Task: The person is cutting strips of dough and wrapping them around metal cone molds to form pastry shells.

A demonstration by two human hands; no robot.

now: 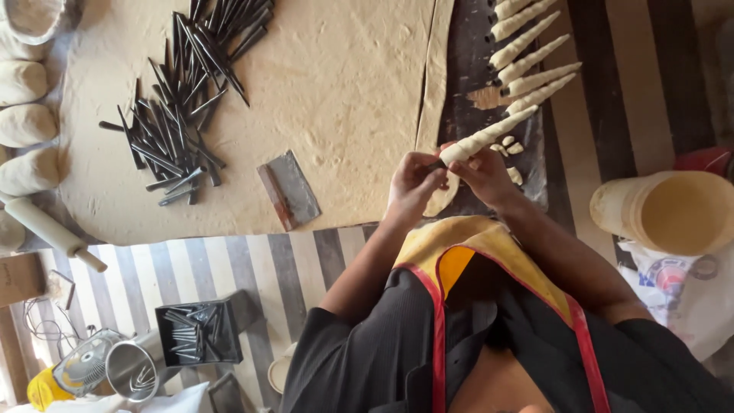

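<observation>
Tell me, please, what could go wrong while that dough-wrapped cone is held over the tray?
The left hand and right hand pinch only the wide end of the dough-wrapped cone, so its strip might loosen. Its tip nears the finished cones and could dent one. The dark tray looks crowded.

Dough sheet [321, 84] — pale tan, upper centre. Metal cones [180, 99] — dark grey, upper left. Tablecloth [229, 268] was striped brown and cream. Apron [466, 245] was yellow, edged red. Bucket [673, 210] at right was cream.
</observation>
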